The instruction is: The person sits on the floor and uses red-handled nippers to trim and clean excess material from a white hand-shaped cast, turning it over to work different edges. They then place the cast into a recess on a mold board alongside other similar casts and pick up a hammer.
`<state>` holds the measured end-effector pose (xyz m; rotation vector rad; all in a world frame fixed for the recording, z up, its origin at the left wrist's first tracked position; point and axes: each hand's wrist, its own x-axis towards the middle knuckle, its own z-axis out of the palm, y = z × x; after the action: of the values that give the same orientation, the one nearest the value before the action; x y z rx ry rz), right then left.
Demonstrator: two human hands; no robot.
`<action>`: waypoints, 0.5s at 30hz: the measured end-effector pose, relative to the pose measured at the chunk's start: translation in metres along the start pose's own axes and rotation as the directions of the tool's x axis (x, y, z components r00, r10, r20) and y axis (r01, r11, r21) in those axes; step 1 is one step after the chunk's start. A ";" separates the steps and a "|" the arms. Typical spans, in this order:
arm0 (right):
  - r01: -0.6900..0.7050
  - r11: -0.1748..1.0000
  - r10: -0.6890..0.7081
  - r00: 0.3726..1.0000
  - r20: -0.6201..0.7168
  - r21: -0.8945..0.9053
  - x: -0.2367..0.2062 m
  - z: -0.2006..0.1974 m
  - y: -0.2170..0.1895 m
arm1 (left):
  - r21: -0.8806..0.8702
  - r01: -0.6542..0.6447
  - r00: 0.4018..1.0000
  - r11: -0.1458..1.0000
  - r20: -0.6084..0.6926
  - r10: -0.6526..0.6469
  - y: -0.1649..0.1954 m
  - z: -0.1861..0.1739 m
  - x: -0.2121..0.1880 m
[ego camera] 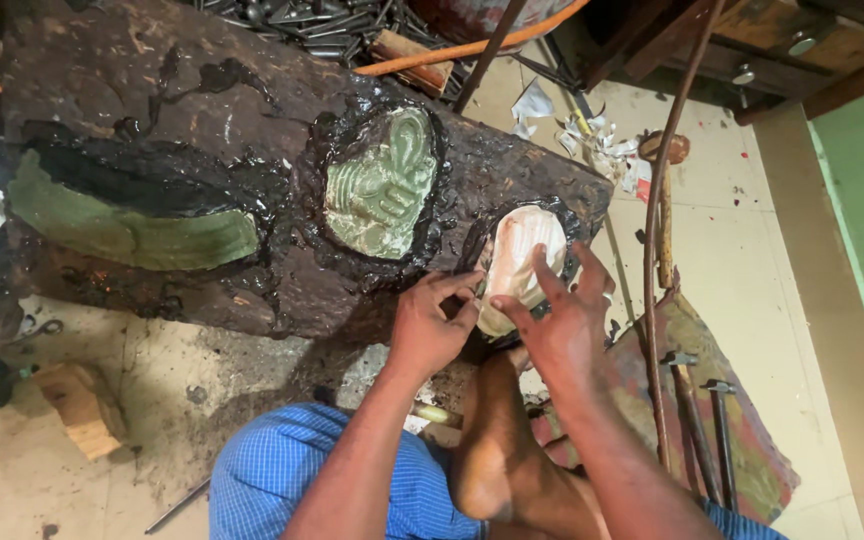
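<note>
Pressing pale sheet (518, 255) onto pitch-coated log (252, 130), tiled floor (732, 250).

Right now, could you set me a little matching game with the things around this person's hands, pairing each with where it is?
Things:
1. pale shiny oval metal piece
2. green embossed metal relief
3. long curved green metal strip
4. light wooden block

Places:
A. on the floor, lower left
B. between both hands
C. middle of the dark pitch-covered slab
D. left part of the slab

Pairs: 1-B, 2-C, 3-D, 4-A
</note>
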<state>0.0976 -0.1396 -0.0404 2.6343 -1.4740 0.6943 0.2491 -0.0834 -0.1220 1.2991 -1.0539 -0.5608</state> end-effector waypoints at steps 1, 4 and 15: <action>0.010 1.000 -0.010 1.000 0.001 -0.008 0.000 0.001 0.001 | 0.024 -0.044 0.999 0.999 -0.018 0.044 -0.002 0.001 0.000; 0.021 0.999 -0.021 1.000 0.009 -0.035 -0.002 0.002 0.004 | 0.014 0.108 0.994 0.994 0.017 -0.109 -0.004 0.003 -0.002; -0.167 0.978 0.133 0.961 0.243 0.125 -0.037 -0.054 0.009 | -0.025 0.176 0.980 0.984 0.096 -0.173 -0.002 -0.008 -0.008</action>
<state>0.0540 -0.1011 -0.0082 2.8171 -1.7646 0.5338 0.2531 -0.0728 -0.1261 1.3545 -1.0080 -0.7755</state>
